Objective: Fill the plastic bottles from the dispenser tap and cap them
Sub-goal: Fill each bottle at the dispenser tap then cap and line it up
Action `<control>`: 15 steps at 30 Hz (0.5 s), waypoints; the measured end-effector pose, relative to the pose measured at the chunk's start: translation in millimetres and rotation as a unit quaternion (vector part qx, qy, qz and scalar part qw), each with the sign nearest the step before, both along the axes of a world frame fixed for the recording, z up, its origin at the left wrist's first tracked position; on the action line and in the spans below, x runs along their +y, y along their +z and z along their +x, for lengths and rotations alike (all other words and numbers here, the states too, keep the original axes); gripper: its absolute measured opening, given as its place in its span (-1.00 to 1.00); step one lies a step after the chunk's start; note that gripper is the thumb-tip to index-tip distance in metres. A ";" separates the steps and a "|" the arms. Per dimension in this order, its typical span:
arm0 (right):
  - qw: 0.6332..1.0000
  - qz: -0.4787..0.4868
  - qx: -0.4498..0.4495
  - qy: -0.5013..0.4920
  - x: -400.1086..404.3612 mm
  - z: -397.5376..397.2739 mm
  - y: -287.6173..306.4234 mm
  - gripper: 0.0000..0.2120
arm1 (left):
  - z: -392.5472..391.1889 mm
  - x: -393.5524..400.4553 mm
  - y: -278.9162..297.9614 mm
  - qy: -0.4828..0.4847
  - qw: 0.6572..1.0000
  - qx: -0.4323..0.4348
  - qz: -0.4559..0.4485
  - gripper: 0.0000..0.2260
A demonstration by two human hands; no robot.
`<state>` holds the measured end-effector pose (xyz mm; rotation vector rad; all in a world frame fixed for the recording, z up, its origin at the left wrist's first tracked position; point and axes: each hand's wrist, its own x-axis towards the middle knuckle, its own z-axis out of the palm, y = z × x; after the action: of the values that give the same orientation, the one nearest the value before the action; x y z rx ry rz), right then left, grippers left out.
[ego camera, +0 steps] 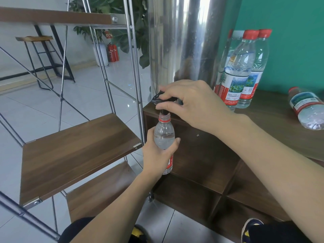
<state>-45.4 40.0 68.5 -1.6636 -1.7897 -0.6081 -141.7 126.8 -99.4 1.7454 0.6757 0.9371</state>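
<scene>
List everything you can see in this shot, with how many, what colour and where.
dispenser: one, shiny steel, on the wooden cabinet
tap handle: one, black, at the dispenser base
open bottle: one, clear, uncapped, mouth under the tap
standing bottles: two or three, clear with red caps, right of the dispenser
lying bottle: one, red cap, on its side at far right
shelf rack: one, wood and metal, left
stool: one, black, behind
fire extinguishers: red, by the plant pot
left hand: grips the open bottle
right hand: fingers on the tap handle
</scene>
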 end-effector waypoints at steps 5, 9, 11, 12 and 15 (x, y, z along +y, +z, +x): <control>1.000 -0.005 -0.001 -0.003 -1.4 -1.1 1.4 -0.64 | -0.2 0.7 -1.3 -0.006 1.000 0.003 0.005 -0.46; 1.000 -0.006 0.000 -0.002 -2.8 -3.6 3.6 -0.65 | 0.7 0.9 -2.3 -0.005 1.000 0.002 0.003 -0.43; 1.000 -0.004 0.002 0.000 -3.7 -4.4 4.3 -0.65 | 1.3 1.5 -3.1 -0.003 1.000 0.003 0.000 -0.43; 1.000 -0.006 0.005 0.000 -4.2 -4.7 4.5 -0.65 | 1.5 1.9 -3.4 -0.002 1.000 0.003 0.000 -0.43; 1.000 -0.011 0.009 0.000 -5.0 -5.2 5.3 -0.66 | 1.7 2.6 -3.8 0.001 1.000 0.005 -0.001 -0.43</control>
<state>-50.6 35.0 73.8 -1.6775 -1.7893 -0.5730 -140.0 129.3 -103.2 1.7494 0.6858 0.9290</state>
